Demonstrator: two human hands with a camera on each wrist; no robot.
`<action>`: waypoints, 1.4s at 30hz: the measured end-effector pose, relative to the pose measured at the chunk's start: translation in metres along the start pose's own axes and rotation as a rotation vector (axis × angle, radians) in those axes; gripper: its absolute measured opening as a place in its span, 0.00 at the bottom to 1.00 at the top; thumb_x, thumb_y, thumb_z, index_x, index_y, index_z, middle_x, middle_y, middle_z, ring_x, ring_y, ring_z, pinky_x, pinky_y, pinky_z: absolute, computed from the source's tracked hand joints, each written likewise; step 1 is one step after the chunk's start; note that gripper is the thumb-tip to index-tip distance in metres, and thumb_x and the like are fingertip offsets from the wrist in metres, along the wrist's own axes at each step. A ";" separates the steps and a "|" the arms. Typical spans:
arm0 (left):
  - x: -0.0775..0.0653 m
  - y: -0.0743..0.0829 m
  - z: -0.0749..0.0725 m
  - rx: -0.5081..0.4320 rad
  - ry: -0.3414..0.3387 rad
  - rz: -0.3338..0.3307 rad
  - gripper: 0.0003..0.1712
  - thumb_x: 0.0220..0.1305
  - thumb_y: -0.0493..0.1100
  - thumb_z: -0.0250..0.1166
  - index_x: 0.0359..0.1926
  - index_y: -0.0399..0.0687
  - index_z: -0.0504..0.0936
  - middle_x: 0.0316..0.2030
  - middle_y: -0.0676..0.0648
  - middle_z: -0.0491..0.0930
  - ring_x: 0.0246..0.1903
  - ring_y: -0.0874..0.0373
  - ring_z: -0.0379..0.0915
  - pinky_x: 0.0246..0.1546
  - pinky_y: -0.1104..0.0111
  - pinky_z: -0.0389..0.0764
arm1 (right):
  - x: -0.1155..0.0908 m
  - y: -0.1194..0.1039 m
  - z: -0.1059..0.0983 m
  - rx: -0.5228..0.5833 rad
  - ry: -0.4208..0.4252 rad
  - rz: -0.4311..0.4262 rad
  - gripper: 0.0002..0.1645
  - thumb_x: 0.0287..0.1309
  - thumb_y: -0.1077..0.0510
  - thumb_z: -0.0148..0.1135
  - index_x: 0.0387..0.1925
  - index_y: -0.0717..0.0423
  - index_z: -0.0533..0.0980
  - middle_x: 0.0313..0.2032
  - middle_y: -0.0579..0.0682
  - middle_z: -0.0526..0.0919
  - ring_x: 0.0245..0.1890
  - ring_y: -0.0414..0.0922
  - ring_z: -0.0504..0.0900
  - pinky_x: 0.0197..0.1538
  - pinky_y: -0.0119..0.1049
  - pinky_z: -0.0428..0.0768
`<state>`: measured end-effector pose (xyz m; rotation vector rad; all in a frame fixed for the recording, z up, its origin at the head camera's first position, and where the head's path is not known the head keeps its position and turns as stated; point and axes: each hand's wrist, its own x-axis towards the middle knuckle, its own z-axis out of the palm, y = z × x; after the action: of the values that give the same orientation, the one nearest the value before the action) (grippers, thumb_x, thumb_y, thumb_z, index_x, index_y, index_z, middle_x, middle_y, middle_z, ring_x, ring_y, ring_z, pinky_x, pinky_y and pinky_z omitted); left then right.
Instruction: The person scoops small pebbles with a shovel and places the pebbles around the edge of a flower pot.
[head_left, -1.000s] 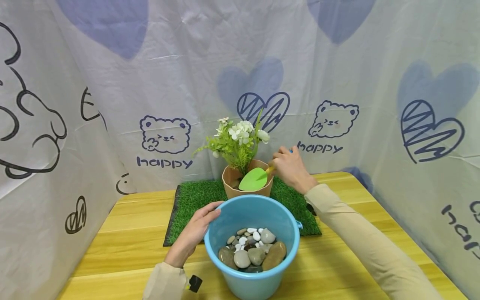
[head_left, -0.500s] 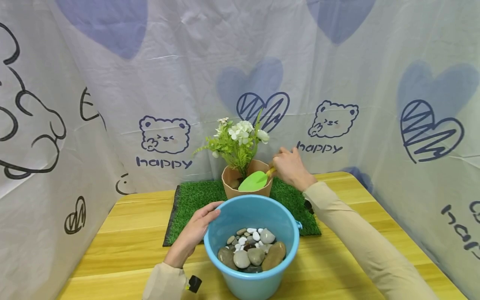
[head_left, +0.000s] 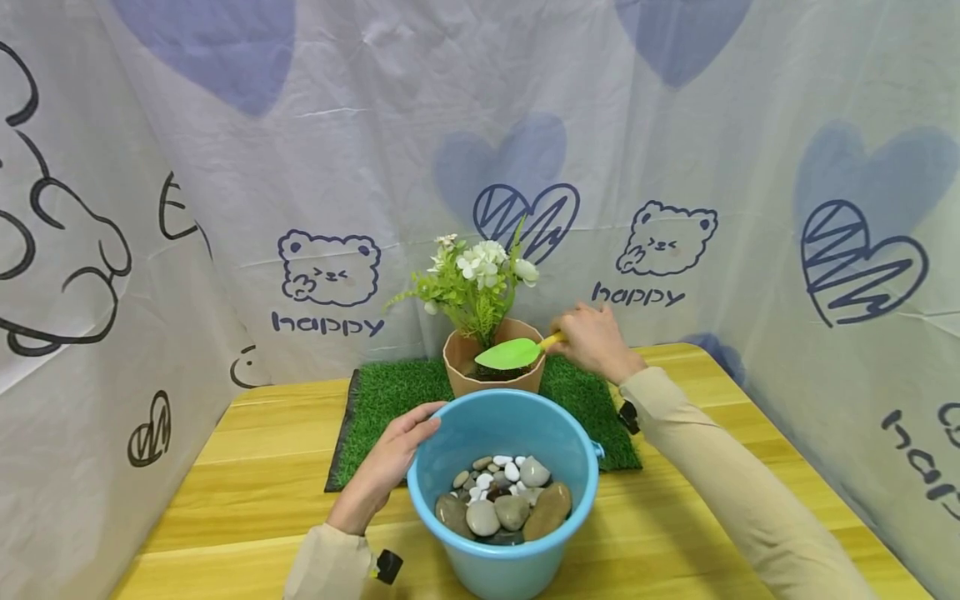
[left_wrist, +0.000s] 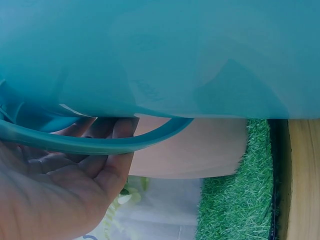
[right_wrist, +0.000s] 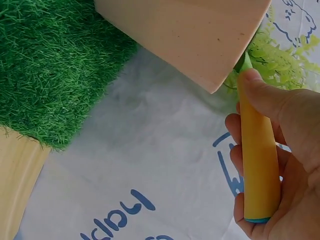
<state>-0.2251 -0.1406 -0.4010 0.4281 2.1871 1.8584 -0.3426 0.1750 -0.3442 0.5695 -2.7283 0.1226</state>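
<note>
My right hand (head_left: pixel 592 340) grips a toy garden trowel by its yellow handle (right_wrist: pixel 259 155), fingers wrapped round it. The trowel's light green blade (head_left: pixel 510 354) lies nearly level over the mouth of a tan flowerpot (head_left: pixel 495 385), overlapping dark soil and a stone in this view. White flowers (head_left: pixel 482 265) with green leaves stand in the pot. My left hand (head_left: pixel 401 446) holds the left rim of a light blue bucket (head_left: pixel 506 575). In the left wrist view, its fingers pass behind a curved blue band (left_wrist: pixel 100 145) along the bucket's edge.
Large brown and grey stones (head_left: pixel 512 512) and small white and grey pebbles (head_left: pixel 483 482) lie inside the bucket. The pot stands on a green turf mat (head_left: pixel 397 387) on a wooden table (head_left: pixel 285 425). A printed white cloth (head_left: pixel 420 133) hangs close behind and at both sides.
The trowel's blade has come up from its slant inside the pot and turned to nearly level. My right hand has shifted slightly right and down. Left hand and bucket have stayed put.
</note>
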 end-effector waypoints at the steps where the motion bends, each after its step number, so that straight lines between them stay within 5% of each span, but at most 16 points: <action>1: 0.000 0.000 0.000 0.002 0.001 0.000 0.28 0.76 0.51 0.49 0.70 0.41 0.65 0.61 0.34 0.74 0.55 0.41 0.78 0.50 0.54 0.83 | -0.001 0.000 0.000 0.003 -0.001 -0.001 0.18 0.53 0.40 0.70 0.37 0.48 0.85 0.36 0.47 0.87 0.39 0.48 0.75 0.50 0.55 0.69; 10: -0.001 -0.001 0.000 0.006 0.004 -0.002 0.29 0.76 0.52 0.49 0.70 0.41 0.65 0.61 0.34 0.74 0.54 0.40 0.78 0.50 0.53 0.83 | -0.008 0.003 0.003 0.023 -0.010 -0.016 0.21 0.58 0.39 0.65 0.45 0.47 0.85 0.44 0.49 0.87 0.47 0.51 0.78 0.60 0.68 0.65; 26: 0.000 0.001 0.000 0.012 0.004 -0.007 0.28 0.77 0.51 0.48 0.70 0.42 0.65 0.62 0.34 0.73 0.56 0.41 0.77 0.52 0.52 0.82 | -0.019 0.008 0.008 0.072 0.023 -0.023 0.20 0.62 0.39 0.62 0.45 0.47 0.84 0.35 0.47 0.84 0.34 0.45 0.75 0.42 0.43 0.67; 42: 0.000 0.001 -0.001 0.015 -0.002 -0.004 0.29 0.77 0.51 0.48 0.70 0.41 0.64 0.61 0.34 0.74 0.55 0.40 0.77 0.51 0.53 0.82 | -0.026 0.011 0.010 0.135 0.166 -0.063 0.21 0.59 0.37 0.64 0.42 0.46 0.84 0.33 0.44 0.84 0.32 0.43 0.75 0.40 0.38 0.66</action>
<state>-0.2258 -0.1416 -0.4002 0.4281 2.2007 1.8400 -0.3280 0.1936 -0.3631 0.6516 -2.5518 0.3254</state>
